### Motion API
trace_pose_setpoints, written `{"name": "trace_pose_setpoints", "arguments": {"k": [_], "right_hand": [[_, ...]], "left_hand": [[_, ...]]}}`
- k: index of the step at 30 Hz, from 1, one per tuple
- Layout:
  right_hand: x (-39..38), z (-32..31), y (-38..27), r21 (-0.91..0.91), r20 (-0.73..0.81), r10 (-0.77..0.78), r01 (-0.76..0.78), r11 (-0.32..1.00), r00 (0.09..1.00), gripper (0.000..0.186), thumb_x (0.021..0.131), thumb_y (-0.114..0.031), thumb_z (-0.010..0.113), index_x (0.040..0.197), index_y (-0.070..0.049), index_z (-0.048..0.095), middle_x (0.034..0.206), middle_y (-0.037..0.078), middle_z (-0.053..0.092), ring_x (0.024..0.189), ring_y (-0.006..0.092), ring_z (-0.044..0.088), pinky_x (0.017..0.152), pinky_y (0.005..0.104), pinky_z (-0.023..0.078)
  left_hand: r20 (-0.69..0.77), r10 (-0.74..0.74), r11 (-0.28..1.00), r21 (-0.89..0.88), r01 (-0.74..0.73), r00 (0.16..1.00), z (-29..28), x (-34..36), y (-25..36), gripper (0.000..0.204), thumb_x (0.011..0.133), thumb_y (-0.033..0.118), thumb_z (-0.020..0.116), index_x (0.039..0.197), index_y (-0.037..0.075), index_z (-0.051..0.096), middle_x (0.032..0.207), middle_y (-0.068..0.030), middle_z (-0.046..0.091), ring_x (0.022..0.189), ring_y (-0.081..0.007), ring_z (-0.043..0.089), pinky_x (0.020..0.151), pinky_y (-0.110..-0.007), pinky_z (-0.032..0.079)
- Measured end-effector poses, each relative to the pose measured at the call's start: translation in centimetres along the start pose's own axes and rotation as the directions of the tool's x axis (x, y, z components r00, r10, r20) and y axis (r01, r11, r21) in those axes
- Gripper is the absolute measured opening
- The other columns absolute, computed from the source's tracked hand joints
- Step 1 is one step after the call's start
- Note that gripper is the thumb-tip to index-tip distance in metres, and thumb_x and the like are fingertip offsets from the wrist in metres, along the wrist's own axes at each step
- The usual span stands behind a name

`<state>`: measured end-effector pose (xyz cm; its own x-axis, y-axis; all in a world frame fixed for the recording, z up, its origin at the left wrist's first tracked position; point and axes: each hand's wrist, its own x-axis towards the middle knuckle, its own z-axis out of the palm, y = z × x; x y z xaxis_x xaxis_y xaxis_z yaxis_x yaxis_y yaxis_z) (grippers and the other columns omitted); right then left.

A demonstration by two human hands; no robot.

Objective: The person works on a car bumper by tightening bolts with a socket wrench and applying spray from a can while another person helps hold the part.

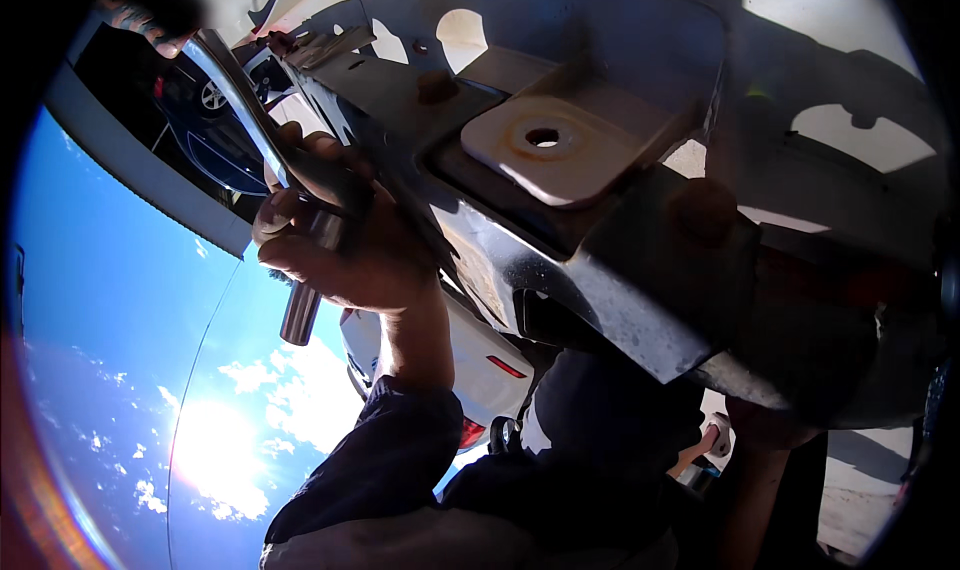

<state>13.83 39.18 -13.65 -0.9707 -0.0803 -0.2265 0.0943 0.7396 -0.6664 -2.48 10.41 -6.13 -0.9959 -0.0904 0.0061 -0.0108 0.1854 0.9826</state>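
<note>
My left hand [355, 245] is closed on a metal wrench [225, 80] with a cylindrical steel socket [300, 315], left of a dark, weathered steel frame [630, 315]. The wrench's far end reaches another person's fingers [150, 25] at the upper left, partly dark and blurred. On the frame sit a pale bracket [525, 170] with a rust-ringed hole and two rusty bolt heads [705, 208]. My right hand [765, 420] is low on the right in shadow against the frame's underside, its fingers hidden.
A white car [490, 360] is behind the frame, and a dark blue car [210, 135] stands at upper left beside a grey overhanging edge [150, 170]. A person's bare leg and shoe [715, 435] show low on the right. Bright sky and sun fill the left.
</note>
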Motion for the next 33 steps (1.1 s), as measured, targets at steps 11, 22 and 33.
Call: {"name": "trace_pose_setpoints", "arguments": {"k": [11,22,33], "right_hand": [[4.9,3.8,-5.4,0.079,-0.297,0.11,-0.09,0.993,0.949,0.016,0.094,-0.022,0.062,0.092,-0.006,0.068,0.076,0.011,0.067,0.064,0.0277,0.067,0.058,0.0367,0.05],[7.2,1.7,-8.8,0.304,-0.122,0.049,-0.009,0.953,0.991,0.023,0.099,-0.022,0.06,0.115,-0.006,0.064,0.106,0.015,0.07,0.096,0.0329,0.067,0.085,0.0369,0.051],[5.6,-3.1,-10.8,-0.415,0.064,0.146,-0.106,0.904,0.987,0.022,0.097,-0.024,0.058,0.111,-0.009,0.067,0.091,0.022,0.069,0.09,0.0434,0.065,0.076,0.0478,0.051]], "left_hand": [[0.076,0.249,0.911,0.321,-0.26,0.966,-4.4,3.1,-3.3,0.032,0.103,0.032,0.057,0.101,0.0,0.064,0.11,-0.0125,0.069,0.095,-0.0208,0.066,0.087,-0.035,0.048],[-0.068,0.124,0.991,0.054,-0.12,0.99,-2.6,3.2,-1.9,0.012,0.099,0.013,0.063,0.095,0.002,0.066,0.073,0.0074,0.051,0.066,-0.002,0.039,0.058,-0.02,0.031],[-0.101,0.282,0.941,0.224,-0.254,0.954,-1.8,1.2,-3.3,0.018,0.094,0.019,0.067,0.095,0.002,0.063,0.088,-0.0157,0.064,0.082,-0.0301,0.064,0.074,-0.038,0.05]]}}
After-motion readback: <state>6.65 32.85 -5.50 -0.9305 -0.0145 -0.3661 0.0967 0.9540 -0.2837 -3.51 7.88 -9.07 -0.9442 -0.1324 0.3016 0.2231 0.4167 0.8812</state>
